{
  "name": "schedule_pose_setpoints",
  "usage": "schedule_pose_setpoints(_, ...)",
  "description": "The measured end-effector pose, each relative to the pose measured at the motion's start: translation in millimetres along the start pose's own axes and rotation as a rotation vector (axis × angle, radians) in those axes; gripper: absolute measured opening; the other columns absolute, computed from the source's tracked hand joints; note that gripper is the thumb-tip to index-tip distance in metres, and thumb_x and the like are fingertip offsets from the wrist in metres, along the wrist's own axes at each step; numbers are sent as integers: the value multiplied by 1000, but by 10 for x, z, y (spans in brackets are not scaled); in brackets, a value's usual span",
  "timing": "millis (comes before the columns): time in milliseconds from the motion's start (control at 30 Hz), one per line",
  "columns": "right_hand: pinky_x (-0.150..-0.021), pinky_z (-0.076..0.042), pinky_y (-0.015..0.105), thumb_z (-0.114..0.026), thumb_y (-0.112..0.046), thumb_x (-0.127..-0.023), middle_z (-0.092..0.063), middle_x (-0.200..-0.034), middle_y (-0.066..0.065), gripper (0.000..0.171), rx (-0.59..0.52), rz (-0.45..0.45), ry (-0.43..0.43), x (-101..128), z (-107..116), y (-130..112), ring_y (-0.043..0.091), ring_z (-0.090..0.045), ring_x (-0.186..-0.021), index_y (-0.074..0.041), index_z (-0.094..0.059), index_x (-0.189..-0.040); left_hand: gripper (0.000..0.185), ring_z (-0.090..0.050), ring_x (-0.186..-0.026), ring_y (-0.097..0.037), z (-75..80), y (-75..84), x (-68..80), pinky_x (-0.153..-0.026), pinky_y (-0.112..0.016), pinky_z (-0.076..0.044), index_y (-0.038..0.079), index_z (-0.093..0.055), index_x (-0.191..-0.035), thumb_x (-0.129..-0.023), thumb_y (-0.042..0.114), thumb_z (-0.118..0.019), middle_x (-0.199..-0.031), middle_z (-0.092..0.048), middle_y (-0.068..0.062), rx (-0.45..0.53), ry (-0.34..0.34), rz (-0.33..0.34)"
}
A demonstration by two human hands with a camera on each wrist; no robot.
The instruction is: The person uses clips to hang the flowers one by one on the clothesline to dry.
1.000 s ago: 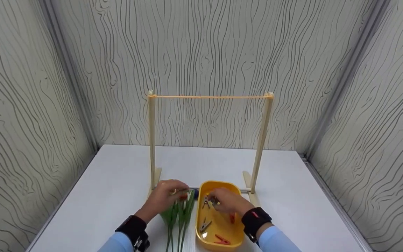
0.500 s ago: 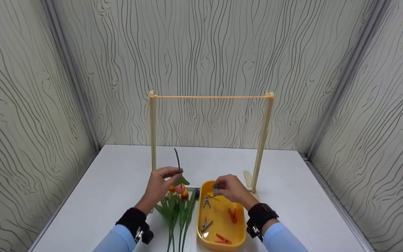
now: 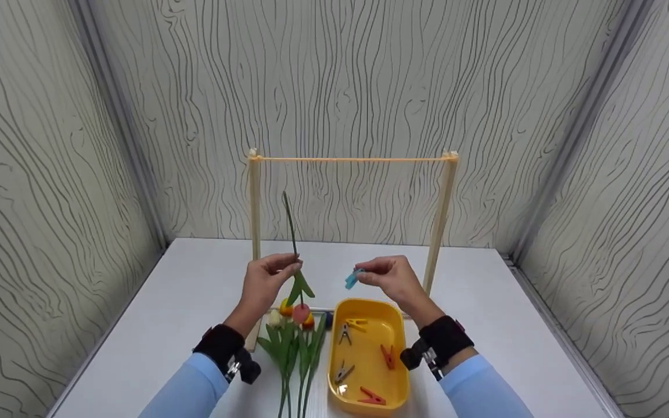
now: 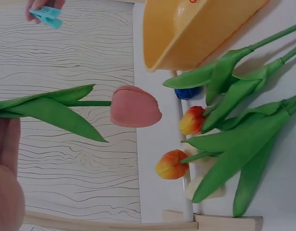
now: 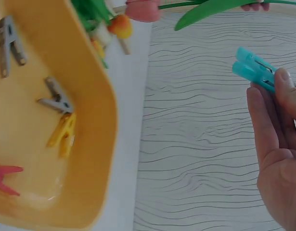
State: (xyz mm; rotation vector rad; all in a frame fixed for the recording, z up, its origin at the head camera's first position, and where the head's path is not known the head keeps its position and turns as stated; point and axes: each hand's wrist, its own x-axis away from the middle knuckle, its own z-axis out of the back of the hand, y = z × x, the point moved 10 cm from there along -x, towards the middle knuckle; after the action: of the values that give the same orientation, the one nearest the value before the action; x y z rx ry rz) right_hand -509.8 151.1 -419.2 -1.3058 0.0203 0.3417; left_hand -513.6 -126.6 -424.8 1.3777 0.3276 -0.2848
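The light, limp pink artificial tulip (image 3: 301, 312) is pinched mid-stem by the left hand (image 3: 265, 283); the small, springy turquoise plastic clothespin (image 3: 352, 278) is pinched at its tail by the right hand (image 3: 392, 278).

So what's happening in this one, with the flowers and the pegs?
A person at a white table holds a pink tulip upside down, the left hand pinching its stem so the bloom hangs below. The right hand pinches a blue clothespin just beside it, above a yellow tray that holds more pegs. Behind both hands stands a wooden frame with an orange string across its top, nothing hung on it. More tulips lie on the table left of the tray.
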Motion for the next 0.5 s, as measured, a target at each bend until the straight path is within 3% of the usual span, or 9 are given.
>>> schedule_pose_setpoints(100, -96, -64, 21, -79, -5, -98, -84, -115, 13, 21, -18, 38, 36, -67, 75, -316, 6, -78, -99, 3, -81, -118, 20, -80, -95, -9, 51, 75, -93, -88, -18, -64, 7, -84, -116, -96, 8, -83, -109, -86, -12, 22, 44, 33)
schedule_pose_setpoints(267, -93, -64, 19, -80, -4, -97, -85, -113, 7, 20, -28, 97, 91, -196, 204, -840, 6, -78, -97, 2, -82, -117, 22, -77, -90, -6, 157, 276, -235, -84, -15, -63, 3, -83, -117, -95, 8, -83, -109, -85, -13, 40, 115, 30)
schedule_pose_setpoints(500, -92, -64, 19, -80, -2, -97, -85, -108, 1, 21, -45, 181, 143, -363, 278, -1387, 7, -77, -96, 2, -81, -117, 24, -78, -91, -4, 325, 595, -417, -85, -12, -61, 4, -82, -121, -98, 10, -81, -112, -85, -13, 66, 173, -14)
